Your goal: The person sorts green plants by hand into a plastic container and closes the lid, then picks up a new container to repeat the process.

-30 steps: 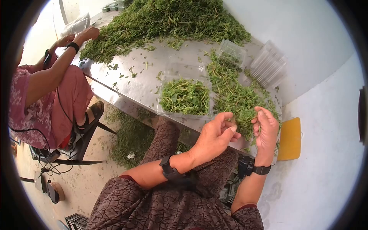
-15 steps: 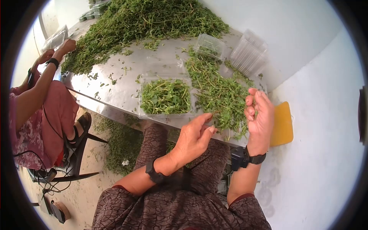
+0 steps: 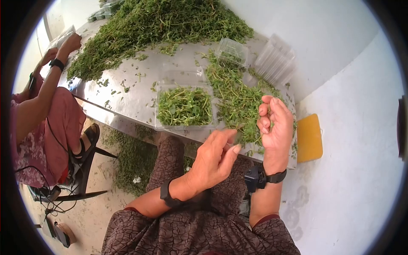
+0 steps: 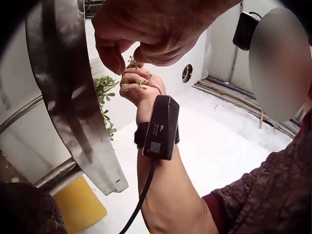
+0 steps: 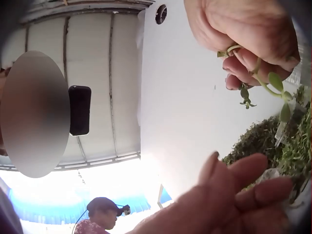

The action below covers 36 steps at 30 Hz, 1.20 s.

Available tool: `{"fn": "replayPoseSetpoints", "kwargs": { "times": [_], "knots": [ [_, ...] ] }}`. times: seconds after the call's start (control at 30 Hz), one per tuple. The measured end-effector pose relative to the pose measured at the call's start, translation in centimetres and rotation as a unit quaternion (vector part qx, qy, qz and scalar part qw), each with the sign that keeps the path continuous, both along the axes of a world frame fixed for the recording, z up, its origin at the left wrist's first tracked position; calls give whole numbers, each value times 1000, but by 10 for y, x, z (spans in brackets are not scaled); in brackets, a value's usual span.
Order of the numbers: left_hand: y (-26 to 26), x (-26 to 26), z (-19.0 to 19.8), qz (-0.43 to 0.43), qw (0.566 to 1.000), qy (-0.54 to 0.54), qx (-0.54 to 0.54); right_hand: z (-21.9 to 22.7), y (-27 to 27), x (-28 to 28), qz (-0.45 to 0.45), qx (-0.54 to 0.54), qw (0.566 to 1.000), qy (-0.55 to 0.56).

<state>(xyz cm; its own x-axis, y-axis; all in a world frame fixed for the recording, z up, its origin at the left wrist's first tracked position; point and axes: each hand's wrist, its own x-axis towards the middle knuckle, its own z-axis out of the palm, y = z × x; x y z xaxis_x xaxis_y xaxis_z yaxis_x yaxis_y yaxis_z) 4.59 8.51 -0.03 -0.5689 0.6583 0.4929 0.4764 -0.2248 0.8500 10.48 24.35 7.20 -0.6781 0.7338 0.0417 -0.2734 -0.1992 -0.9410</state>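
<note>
My right hand (image 3: 278, 127) is raised palm up over the table's right end, its fingers curled round a few green sprigs (image 5: 268, 87) with small rounded leaves. The stems stick out between those fingers in both wrist views. To its left, my left hand (image 3: 210, 159) hovers in front of the table edge, thumb and fingers apart with nothing between them. In the right wrist view this left hand (image 5: 243, 195) shows its fingers loosely extended. A clear plastic box (image 3: 159, 124), lid folded back, stands on the table filled with greens (image 3: 184, 106).
Loose greens (image 3: 238, 100) spread right of the box, with a second clear box (image 3: 232, 51) and a stack of empty boxes (image 3: 275, 59) behind. A large heap (image 3: 170, 21) covers the table's back. Another person (image 3: 46, 114) sits at left. A yellow board (image 3: 310, 138) leans against the wall.
The head view has turned, shifting the scene left. My right hand first rose, then moved left, nearer my left hand. The filled box has stayed in place on the table.
</note>
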Motion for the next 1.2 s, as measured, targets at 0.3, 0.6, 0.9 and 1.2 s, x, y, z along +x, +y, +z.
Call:
{"fn": "replayPoseSetpoints", "kwargs": {
  "times": [0.3, 0.6, 0.9, 1.2],
  "knots": [
    [-10, 2, 15, -94, 975, -203, 8, -13, -44, -20, -1, -83, 993, 84],
    [-31, -2, 23, -88, 963, -253, -2, -23, -54, -12, -33, -74, 991, 108],
    [-52, -8, 26, -90, 949, -303, 15, -25, -61, 12, -79, 240, 968, -9],
    [-78, -21, 23, -54, 968, -241, 41, -13, -61, 12, -80, 319, 944, 13]
  ]
}}
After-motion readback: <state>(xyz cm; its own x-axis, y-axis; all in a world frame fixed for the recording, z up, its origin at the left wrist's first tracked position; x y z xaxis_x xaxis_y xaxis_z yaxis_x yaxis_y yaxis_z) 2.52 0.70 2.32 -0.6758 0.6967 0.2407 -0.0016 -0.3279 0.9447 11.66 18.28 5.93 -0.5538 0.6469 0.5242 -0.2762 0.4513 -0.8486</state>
